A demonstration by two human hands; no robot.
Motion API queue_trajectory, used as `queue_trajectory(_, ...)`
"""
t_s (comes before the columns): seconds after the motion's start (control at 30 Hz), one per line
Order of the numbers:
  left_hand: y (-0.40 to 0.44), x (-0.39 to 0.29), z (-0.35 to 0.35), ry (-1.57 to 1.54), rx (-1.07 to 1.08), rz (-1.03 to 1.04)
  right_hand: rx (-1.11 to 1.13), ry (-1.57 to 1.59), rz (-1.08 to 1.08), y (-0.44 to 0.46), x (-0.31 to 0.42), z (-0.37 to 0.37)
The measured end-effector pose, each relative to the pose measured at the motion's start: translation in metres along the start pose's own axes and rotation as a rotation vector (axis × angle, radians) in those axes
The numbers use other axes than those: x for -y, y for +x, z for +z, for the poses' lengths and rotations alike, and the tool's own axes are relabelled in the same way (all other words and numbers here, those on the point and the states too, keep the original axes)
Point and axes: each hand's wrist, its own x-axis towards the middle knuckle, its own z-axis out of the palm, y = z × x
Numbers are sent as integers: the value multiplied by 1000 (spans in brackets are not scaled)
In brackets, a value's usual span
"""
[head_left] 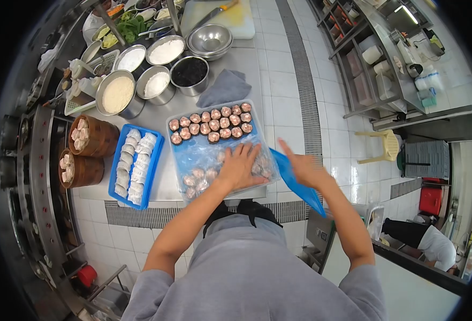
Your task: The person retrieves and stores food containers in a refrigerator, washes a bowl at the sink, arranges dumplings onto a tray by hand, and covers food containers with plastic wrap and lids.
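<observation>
My left hand (241,169) lies spread on clear plastic film (204,155) over the lower part of a translucent tray (174,160). Under the film show several round meat dumplings (196,181); uncovered meat dumplings with dark wrappers (214,125) stand in rows at the tray's far end. Just right of the tray, my right hand (306,170) is blurred by motion. It grips a thin blue plastic sheet (296,184), which slants past the table edge. The fingers' exact hold on it is smeared. Left of the tray, a blue tray (154,174) holds two rows of pale, pleated dumplings (139,166).
Two bamboo steamers (110,139) stand at the left. Behind are metal bowls of white powder (157,84), a pot of dark contents (189,74), stacked bowls (210,40), a grey cloth (225,88) and a knife (209,16). A yellow stool (380,145) and a bent-over person (434,243) are right.
</observation>
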Motion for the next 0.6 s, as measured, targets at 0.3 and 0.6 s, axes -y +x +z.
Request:
queue_trajectory(0.3,-17,0,-23,-351,-483,159,-597,458,486,-169,-37,-176)
queue_trajectory(0.6,-87,-35,-55,-1698,32,-246,-1175,893,416,-140,-83,-118)
